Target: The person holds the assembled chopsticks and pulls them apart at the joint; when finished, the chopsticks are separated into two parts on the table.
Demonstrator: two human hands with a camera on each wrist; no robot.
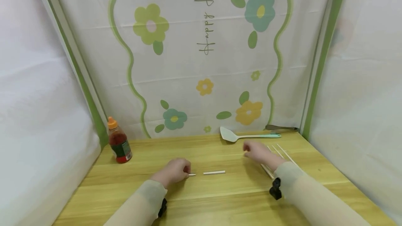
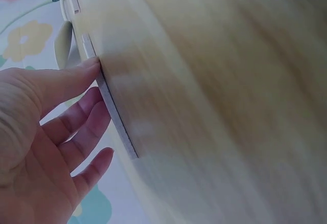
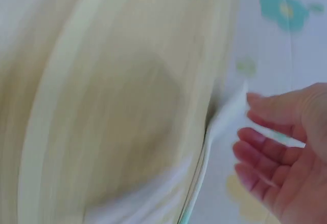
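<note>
My left hand (image 1: 174,171) is low over the wooden table, left of centre, and pinches a thin pale stick (image 2: 120,121) between thumb and fingers. In the head view only the stick's short right end (image 1: 192,174) shows past the fingers. In line with it, a little to the right, lies a second white stick (image 1: 214,172). My right hand (image 1: 257,152) hovers over the right side of the table, blurred, just in front of a pale spatula (image 1: 228,135). Its fingers are loosely bent in the right wrist view, with nothing seen between them.
Several long thin sticks (image 1: 289,154) lie beneath and beside my right forearm. A red sauce bottle (image 1: 119,144) with an orange cap stands at the back left. A dark-handled utensil (image 1: 279,127) rests at the back right. A flowered cloth (image 1: 182,65) hangs behind the table (image 1: 194,201).
</note>
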